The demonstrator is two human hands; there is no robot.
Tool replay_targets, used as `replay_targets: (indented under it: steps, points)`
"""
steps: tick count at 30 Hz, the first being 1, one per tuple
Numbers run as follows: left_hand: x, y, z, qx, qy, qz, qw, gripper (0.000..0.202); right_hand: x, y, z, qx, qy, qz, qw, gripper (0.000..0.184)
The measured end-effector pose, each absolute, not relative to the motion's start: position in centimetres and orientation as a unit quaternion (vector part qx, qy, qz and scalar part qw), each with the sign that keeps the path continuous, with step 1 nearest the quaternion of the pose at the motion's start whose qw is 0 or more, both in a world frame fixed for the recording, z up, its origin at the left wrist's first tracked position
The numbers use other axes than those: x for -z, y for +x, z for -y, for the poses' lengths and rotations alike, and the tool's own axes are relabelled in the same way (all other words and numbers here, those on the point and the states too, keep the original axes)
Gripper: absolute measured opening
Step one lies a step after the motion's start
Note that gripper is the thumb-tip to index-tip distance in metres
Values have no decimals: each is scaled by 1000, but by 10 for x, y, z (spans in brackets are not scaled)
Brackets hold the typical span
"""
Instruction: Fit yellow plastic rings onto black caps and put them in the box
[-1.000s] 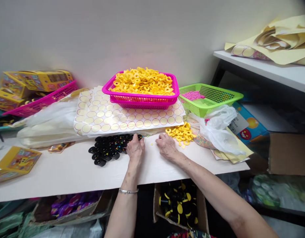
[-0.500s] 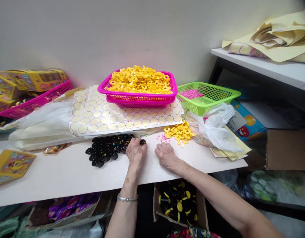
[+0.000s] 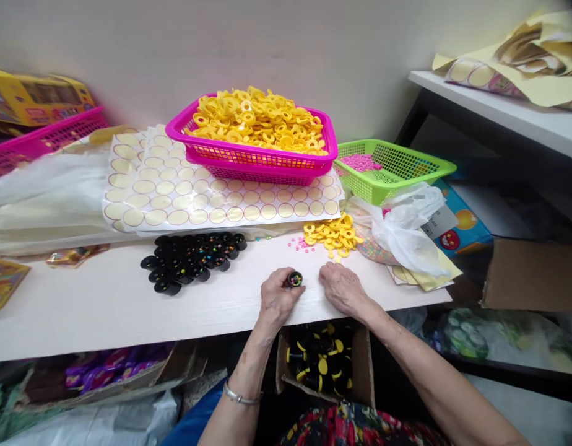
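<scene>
My left hand (image 3: 278,297) is closed around a small round black cup (image 3: 294,279), its mouth facing up with coloured beads inside. To its right, my right hand (image 3: 342,287) rests on the white table (image 3: 212,313), fingers curled under; whether anything is in them is hidden. Several more black cups (image 3: 188,260) with coloured beads stand in a cluster left of my hands. Just beyond my right hand lie a heap of yellow ring-shaped plastic pieces (image 3: 335,233) and scattered small pink beads (image 3: 302,244).
Behind, a pink basket (image 3: 262,162) full of yellow pieces sits on sticker sheets (image 3: 174,214). A green basket (image 3: 388,186) with pink beads and a tied plastic bag (image 3: 407,229) stand right. Below the table edge, a cardboard box (image 3: 282,365) holds black-and-yellow pieces.
My left hand has brought the black cup away from the cluster, toward me and to the right. My right hand has shifted slightly right. The view has tilted a little.
</scene>
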State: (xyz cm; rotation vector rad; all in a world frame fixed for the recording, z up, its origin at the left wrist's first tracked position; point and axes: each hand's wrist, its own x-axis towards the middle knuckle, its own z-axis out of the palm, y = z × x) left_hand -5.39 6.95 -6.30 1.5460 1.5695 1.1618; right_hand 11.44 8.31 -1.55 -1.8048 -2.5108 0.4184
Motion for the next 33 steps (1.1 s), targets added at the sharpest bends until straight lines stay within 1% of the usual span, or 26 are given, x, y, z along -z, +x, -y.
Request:
replay_targets:
  steps: [2,4,12,17,20,25,29,33]
  points:
    - [64,-56,-69,-442,606,-585,309,25,16,115,-86,-151,-588,795,18,20]
    - [63,-57,-69,-446,618,-576,296,26,17,116,-89,-165,-597,785,19,19]
    - [60,-58,-70,-414,655,-571,271,25,14,117,-100,-179,-588,789,-14,19]
    - [61,-57,-70,-407,648,-584,273,26,12,117,-106,-232,-604,762,27,15]
    - [62,-57,-70,-410,649,-579,275,27,16,119,-107,-245,-611,751,54,17]
    - [61,-57,-71,-403,647,-583,282,27,22,119,-100,-203,-588,778,83,15]
    - [59,-56,-70,-400,636,-591,293,28,24,114,-94,-140,-575,803,69,15]
    - [60,-55,-69,-395,620,-604,309,31,25,111,-94,-116,-563,817,41,16]
